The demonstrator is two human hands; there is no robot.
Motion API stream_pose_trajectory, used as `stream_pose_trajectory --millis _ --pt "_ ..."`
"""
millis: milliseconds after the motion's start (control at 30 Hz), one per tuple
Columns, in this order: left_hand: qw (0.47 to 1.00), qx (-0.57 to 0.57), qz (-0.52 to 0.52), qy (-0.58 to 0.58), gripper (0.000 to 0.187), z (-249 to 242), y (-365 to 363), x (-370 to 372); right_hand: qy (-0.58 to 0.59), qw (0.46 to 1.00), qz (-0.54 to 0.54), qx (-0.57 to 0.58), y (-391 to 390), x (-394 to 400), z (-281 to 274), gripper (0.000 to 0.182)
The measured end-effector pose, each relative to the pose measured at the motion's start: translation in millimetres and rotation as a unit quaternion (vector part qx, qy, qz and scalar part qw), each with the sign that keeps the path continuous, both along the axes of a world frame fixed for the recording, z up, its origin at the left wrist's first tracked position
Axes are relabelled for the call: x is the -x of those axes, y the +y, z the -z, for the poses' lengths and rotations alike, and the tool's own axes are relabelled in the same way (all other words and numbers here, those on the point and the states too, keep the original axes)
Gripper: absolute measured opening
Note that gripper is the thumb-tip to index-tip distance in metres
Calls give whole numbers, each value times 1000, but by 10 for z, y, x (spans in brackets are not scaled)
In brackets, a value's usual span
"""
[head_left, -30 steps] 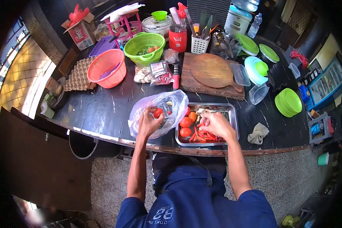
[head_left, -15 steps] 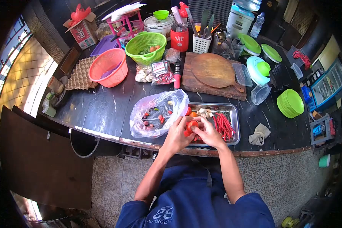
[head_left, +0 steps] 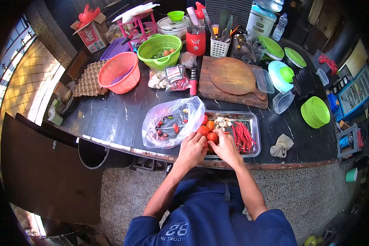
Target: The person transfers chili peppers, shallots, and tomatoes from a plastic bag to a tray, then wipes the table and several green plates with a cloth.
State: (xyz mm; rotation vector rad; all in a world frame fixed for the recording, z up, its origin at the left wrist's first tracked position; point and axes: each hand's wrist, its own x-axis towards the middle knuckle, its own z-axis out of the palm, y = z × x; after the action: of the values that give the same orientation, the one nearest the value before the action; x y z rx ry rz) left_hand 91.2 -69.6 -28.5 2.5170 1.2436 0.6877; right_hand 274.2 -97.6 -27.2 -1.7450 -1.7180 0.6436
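Head view: both forearms extend forward from the lower edge and converge over the left part of the tray [head_left: 258, 137]. The left hand [head_left: 192, 148] is palm down, wrist angled inward, fingers bent over the tray's near left corner; whether they grasp anything cannot be determined. The right hand [head_left: 226, 147] is back up and leans inward, thumb and forefinger curved about one tomato [head_left: 212, 137] and touching it; whether the grip is closed cannot be determined. The hands are close together.

Count: one metal tray, on the table [head_left: 110, 119]. At least four tomatoes, grouped at its left end. One heap of garlic [head_left: 222, 121] lies behind them, and one bunch of chillies [head_left: 242, 137] lies at the right; individual pieces are not countable. One plastic bag [head_left: 149, 125] stands open just beside the tray, left of it, with several small red pieces inside. One cloth [head_left: 282, 146] lies to the right of the tray. Two boards are stacked beyond the tray: one round board [head_left: 231, 76] upon one rectangular board [head_left: 205, 88]. One red basin [head_left: 129, 84], one green basket [head_left: 162, 62] and one egg tray [head_left: 90, 80] stand at the far left. One stack of green plates [head_left: 315, 110] is at the right.
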Motion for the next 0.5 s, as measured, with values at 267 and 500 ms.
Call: stream_pose_trajectory --millis 267,500 --pt "983 119 32 -137 20 -236 53 242 -106 994 15 -28 23 109 -28 52" --pt "976 97 -196 -1 26 -100 662 1071 -174 983 15 -51 52 91 -372 44"
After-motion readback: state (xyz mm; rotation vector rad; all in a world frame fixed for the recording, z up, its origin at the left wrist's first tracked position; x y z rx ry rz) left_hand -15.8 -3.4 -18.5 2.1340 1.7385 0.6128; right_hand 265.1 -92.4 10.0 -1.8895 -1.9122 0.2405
